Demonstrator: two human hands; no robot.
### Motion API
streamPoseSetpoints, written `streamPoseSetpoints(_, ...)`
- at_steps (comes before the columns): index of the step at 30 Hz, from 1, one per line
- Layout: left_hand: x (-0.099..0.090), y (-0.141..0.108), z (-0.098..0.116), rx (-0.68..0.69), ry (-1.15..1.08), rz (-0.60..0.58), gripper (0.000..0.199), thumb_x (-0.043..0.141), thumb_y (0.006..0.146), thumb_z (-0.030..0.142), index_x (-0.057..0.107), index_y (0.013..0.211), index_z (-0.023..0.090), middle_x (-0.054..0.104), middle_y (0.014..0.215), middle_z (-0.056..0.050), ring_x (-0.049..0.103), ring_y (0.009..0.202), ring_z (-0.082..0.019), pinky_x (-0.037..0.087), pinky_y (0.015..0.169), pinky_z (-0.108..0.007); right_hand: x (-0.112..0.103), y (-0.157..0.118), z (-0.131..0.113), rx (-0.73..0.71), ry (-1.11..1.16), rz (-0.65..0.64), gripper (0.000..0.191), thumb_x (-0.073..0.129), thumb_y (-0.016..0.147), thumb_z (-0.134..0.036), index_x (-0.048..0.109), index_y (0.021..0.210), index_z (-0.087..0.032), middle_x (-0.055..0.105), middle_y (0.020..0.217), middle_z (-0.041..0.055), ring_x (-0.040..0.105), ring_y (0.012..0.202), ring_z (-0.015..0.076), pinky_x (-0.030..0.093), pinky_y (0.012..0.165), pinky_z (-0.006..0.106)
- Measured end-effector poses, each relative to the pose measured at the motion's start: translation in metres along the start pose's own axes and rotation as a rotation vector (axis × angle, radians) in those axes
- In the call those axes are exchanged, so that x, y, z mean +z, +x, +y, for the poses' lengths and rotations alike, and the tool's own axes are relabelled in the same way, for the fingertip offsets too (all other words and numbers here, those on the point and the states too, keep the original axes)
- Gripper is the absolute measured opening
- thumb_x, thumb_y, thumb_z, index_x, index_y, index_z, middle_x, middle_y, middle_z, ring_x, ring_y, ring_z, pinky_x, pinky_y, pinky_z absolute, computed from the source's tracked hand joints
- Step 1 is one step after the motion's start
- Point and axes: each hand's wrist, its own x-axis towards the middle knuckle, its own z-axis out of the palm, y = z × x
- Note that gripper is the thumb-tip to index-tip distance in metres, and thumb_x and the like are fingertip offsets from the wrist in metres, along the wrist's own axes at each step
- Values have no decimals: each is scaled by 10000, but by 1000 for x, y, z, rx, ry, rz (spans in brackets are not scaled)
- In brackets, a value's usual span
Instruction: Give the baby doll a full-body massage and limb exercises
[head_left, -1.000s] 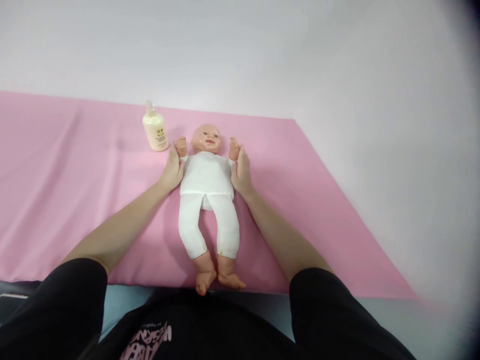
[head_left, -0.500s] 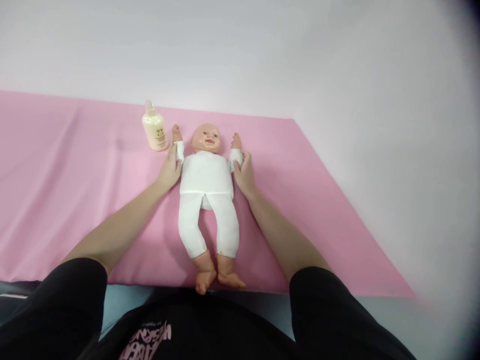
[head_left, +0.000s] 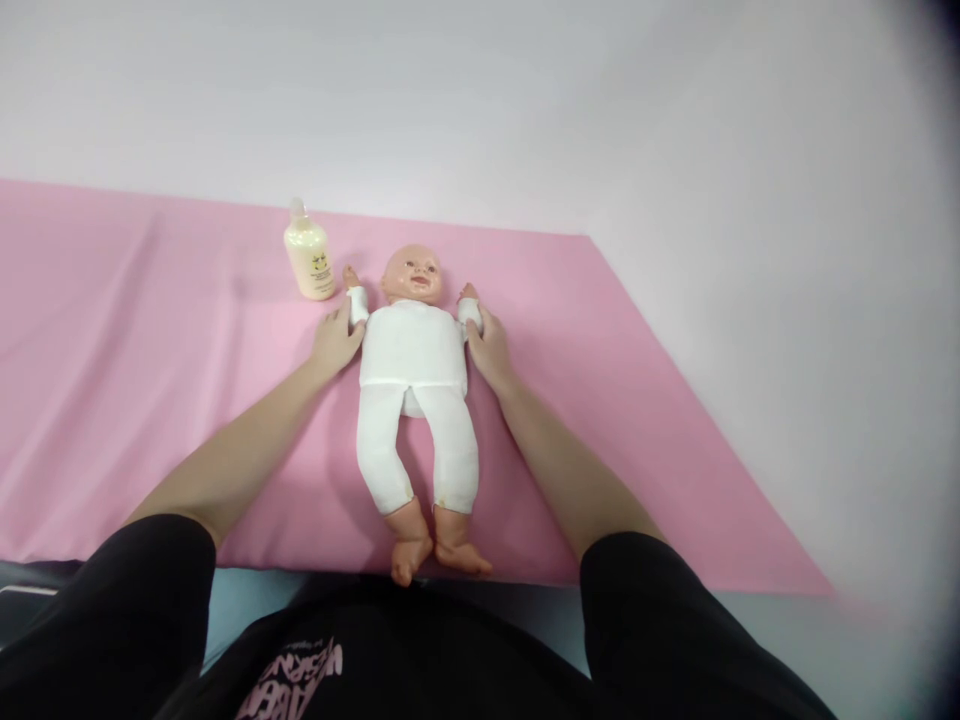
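A baby doll [head_left: 412, 345] in white cloth lies on its back, head away from me and feet at the near edge of the pink sheet. Its two arms point up beside its head. My left hand [head_left: 337, 335] is closed around the doll's arm on the left [head_left: 358, 303], thumb on the inner side. On the other side, my right hand [head_left: 489, 345] grips the doll's arm on the right [head_left: 469, 311]. Parts of both doll arms are hidden by my fingers.
A pale yellow pump bottle [head_left: 310, 260] is just left of the doll's raised arm, beyond my left hand. The pink sheet [head_left: 150, 350] covers the surface and has creases on the left. A white wall [head_left: 480, 110] rises behind it.
The doll's arms have bent, so its hands sit lower and its forearms tilt more towards me. My hands keep their hold in nearly the same place. The bottle has not moved.
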Motion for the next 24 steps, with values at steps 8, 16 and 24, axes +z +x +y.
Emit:
streamPoseSetpoints(8,-2,0,3,13,-124,-4,791,611,915,444,360,1583,102,571,1443,-262,584,1296,-421,434,1118,-637,-1,-4,-7,3,67,-25,641,509,969,-555,433,1482,-178,520,1478,167,526,1370,278,421,1217,565)
streamPoseSetpoints(16,-8,-4,25,206,-267,152,972,688,891,585,184,1612,172,432,1555,-241,452,1456,-340,378,1216,-511,-5,-7,-20,-177,251,99,952,616,913,-593,52,1597,-246,312,1583,204,507,1408,270,521,1135,503)
streamPoseSetpoints(24,-22,-18,50,345,-199,159,661,673,866,642,533,1333,195,642,1275,-157,612,1230,-319,458,1112,-524,-15,-23,-45,-402,223,69,724,480,948,-668,350,1503,-221,533,1399,158,589,1312,265,522,1155,493)
